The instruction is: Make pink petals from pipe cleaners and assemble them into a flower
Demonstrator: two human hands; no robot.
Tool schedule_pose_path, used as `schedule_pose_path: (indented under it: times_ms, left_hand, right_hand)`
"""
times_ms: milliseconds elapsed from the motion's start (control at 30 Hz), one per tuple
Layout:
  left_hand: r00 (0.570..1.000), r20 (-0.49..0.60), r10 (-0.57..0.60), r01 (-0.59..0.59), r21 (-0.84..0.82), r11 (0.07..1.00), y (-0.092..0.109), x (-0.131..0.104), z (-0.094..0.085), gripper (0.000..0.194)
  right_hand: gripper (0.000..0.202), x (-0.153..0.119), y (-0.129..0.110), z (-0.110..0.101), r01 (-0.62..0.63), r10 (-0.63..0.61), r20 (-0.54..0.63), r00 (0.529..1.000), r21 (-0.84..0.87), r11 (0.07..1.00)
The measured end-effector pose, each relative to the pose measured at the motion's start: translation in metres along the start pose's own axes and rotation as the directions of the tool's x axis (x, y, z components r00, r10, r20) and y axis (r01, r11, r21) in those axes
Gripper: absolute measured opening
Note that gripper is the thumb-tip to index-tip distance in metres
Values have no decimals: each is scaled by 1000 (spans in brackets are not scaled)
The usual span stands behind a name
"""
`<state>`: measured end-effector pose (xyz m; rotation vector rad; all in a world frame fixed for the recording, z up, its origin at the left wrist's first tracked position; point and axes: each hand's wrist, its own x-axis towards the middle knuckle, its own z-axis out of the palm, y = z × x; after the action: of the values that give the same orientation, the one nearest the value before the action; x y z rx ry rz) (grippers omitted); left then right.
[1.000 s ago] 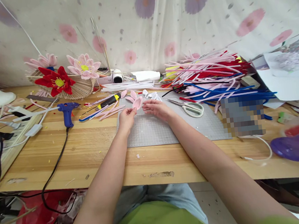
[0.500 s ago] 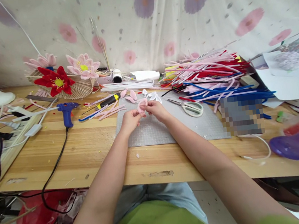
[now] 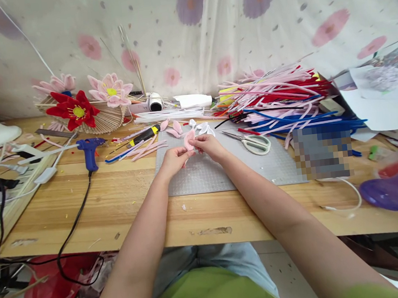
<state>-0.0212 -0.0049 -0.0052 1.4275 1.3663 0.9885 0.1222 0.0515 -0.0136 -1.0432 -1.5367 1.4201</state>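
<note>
Left hand (image 3: pixel 174 159) and right hand (image 3: pixel 208 146) both pinch a small pink fuzzy pipe-cleaner petal (image 3: pixel 188 140), apparently mid-shaping; next, careful fingertip bending

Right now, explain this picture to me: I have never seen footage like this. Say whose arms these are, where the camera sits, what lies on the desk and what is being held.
There is no machine here. The camera sits on a person's head and looks forward and down, so the two bare arms reaching in from below are that person's own.

The left hand and the right hand meet over a grey cutting mat on a wooden table. Together they pinch a small pink petal.

On the table lie scissors, a blue glue gun, loose pink petals and a big pile of pipe cleaners in pink, red and blue. At the back left are finished flowers, red and pink.
</note>
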Motion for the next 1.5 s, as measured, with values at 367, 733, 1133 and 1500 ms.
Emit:
schedule_pose_path:
  times_ms: [367,733,1133,1500]
  left_hand:
    - [999,-40,-31,33,45,998,-9,4,-5,29]
    - [980,136,-147,151,-13,989,5,-2,-6,22]
    - [984,139,-111,116,-24,993,3,-3,-7,27]
    - [993,118,-16,20,-38,999,-4,0,-6,35]
  right_hand:
    - [41,-2,0,3,-15,16,33,999,-45,999]
    - [38,-9,-10,2,29,0,240,971,-119,992]
    - [42,-6,-6,4,25,-16,170,985,-50,998]
    - [39,-6,-10,-5,-50,48,11,999,214,975]
